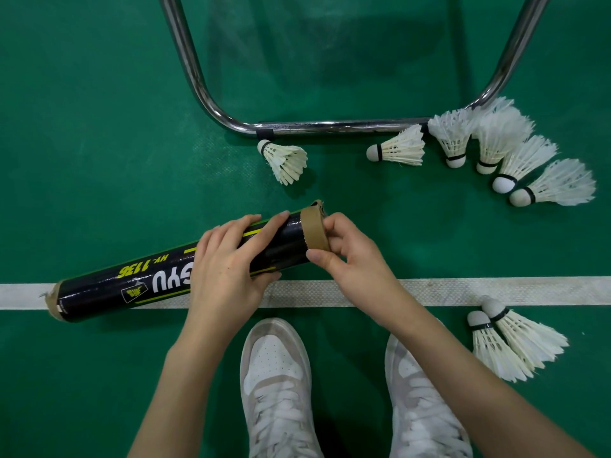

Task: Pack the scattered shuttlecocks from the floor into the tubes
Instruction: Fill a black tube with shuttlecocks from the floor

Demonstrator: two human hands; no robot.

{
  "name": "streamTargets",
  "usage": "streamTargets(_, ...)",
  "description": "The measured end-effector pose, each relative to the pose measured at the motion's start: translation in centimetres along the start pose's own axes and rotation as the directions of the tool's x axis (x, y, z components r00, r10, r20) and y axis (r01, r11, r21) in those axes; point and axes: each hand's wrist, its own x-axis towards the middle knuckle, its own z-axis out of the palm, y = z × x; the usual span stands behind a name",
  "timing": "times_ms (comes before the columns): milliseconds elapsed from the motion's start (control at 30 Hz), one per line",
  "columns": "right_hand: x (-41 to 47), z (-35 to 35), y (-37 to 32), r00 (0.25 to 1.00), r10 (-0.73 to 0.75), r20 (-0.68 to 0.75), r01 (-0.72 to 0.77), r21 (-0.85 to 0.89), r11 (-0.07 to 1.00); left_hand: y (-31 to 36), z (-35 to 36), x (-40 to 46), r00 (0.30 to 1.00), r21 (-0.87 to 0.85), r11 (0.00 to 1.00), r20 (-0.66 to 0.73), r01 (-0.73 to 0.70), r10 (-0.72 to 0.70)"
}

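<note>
A black shuttlecock tube (132, 279) with yellow lettering lies slanted above the green floor, brown caps at both ends. My left hand (228, 259) grips its middle. My right hand (347, 256) pinches the brown cap (314, 228) at the tube's right end. One white shuttlecock (286, 158) lies just beyond the tube. Several more shuttlecocks (489, 147) lie in an arc at the right. Two shuttlecocks (509, 342) rest near my right foot.
A bent chrome tube frame (330, 126) stands on the floor ahead, some shuttlecocks touching its right corner. A white court line (463, 290) crosses under the tube. My two white sneakers (277, 385) stand at the bottom centre.
</note>
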Motion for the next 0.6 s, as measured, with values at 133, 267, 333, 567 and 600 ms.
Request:
streamTargets(133, 0.1, -0.2, 0.1, 1.000, 0.003, -0.015, -0.003, -0.007, 1.000, -0.1, 0.0, 0.0, 1.000, 0.004, 1.000, 0.003, -0.002, 0.002)
streamTargets(267, 0.4, -0.5, -0.1, 0.998, -0.033, -0.056, 0.031, -0.033, 0.999, -1.1, 0.0, 0.2, 1.000, 0.004, 1.000, -0.010, 0.014, -0.014)
streamTargets(333, 0.7, -0.6, -0.2, 0.995, -0.057, -0.078, 0.056, -0.023, 0.998, -1.9, -0.2, 0.3, 0.999, -0.005, 0.999, -0.024, 0.032, -0.032)
streamTargets(567, 4.9, -1.6, 0.1, 0.994, -0.082, -0.075, 0.079, -0.043, 0.996, -3.1, -0.4, 0.9, 0.999, -0.033, 0.999, -0.026, 0.037, -0.038)
streamTargets(600, 5.6, -1.7, 0.1, 0.993, -0.088, -0.076, 0.084, -0.046, 0.995, -3.3, -0.5, 1.0, 0.999, -0.036, 0.999, -0.029, 0.036, -0.037)
